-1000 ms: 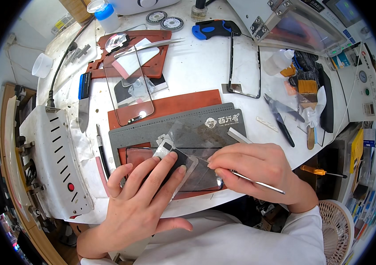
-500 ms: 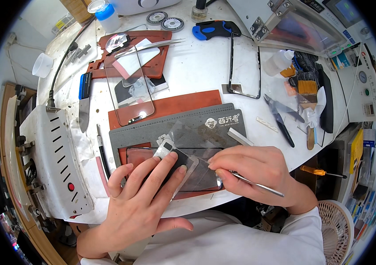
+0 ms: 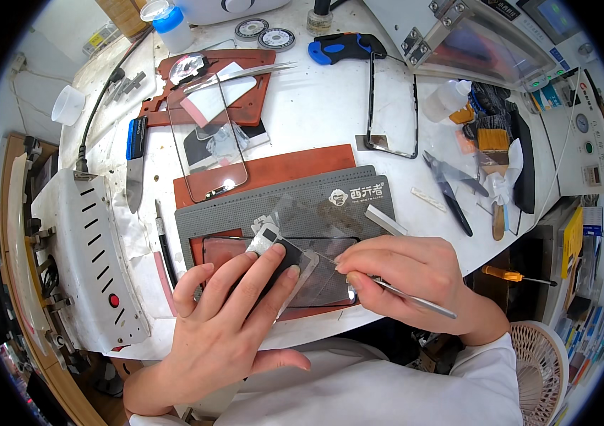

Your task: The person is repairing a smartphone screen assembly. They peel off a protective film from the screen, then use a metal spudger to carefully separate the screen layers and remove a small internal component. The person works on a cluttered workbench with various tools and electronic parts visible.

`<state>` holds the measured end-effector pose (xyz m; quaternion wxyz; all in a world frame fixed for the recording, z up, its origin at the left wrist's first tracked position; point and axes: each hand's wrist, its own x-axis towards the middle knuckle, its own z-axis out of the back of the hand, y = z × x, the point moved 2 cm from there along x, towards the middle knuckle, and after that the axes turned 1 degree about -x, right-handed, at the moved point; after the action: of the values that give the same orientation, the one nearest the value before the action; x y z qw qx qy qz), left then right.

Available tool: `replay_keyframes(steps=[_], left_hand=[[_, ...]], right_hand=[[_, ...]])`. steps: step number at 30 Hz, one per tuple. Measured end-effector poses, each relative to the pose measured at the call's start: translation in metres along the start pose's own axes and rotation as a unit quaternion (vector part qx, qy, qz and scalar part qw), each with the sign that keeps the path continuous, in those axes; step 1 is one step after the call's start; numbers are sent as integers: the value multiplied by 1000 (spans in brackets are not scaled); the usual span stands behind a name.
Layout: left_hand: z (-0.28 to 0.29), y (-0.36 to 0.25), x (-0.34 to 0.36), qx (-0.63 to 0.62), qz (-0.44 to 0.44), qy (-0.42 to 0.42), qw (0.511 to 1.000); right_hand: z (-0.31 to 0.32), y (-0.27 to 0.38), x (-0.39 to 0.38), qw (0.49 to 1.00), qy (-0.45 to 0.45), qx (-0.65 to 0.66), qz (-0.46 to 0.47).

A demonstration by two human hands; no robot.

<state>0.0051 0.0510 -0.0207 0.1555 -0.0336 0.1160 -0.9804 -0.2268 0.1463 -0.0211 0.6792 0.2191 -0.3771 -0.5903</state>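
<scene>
My left hand [image 3: 234,312] lies with spread fingers, their tips pressing on a small black and silver piece [image 3: 290,257], apparently a phone part with a metal edge. A dark rectangular phone screen panel [image 3: 334,295] lies under it, partly hidden by both hands. My right hand [image 3: 415,277] pinches a slim metal tool [image 3: 422,303] with a fine tip pointing left at the small piece's edge; the tip is too small to make out. Clear film [image 3: 302,216] lies beyond the small piece on a grey perforated mat [image 3: 216,213].
A red-brown pad [image 3: 302,157] shows behind the mat. A glass panel [image 3: 209,153], an empty phone frame [image 3: 416,117], pliers [image 3: 451,195] and a brush [image 3: 493,142] lie around. A white slotted metal machine [image 3: 96,263] stands at left, a clear-lidded machine [image 3: 472,53] at back right.
The small piece has shifted very slightly under my left fingers; the metal tool's tip has barely moved. Both hands stay almost in place.
</scene>
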Motion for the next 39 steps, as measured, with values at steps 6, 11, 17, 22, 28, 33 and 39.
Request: replay_keyframes(steps=[6, 11, 17, 22, 28, 33, 39], left_hand=[[0, 0, 0, -4, 5, -4, 1000], [-1, 0, 0, -1, 4, -3, 1000], [-1, 1, 0, 9, -10, -1, 1000], [0, -2, -1, -4, 3, 5, 1000], [2, 0, 3, -65, -35, 7, 997], [-3, 0, 4, -90, -51, 4, 995], [-3, 0, 4, -95, -54, -3, 994]], right_hand=[[-2, -1, -2, 1000, -14, -3, 10], [0, 0, -2, 1000, -7, -1, 1], [0, -2, -4, 1000, -12, 7, 5], [-2, -7, 1, 1000, -13, 17, 14], [-2, -10, 12, 999, -4, 47, 1], [-3, -11, 13, 999, 4, 45, -15], [-1, -10, 12, 999, 5, 42, -20]])
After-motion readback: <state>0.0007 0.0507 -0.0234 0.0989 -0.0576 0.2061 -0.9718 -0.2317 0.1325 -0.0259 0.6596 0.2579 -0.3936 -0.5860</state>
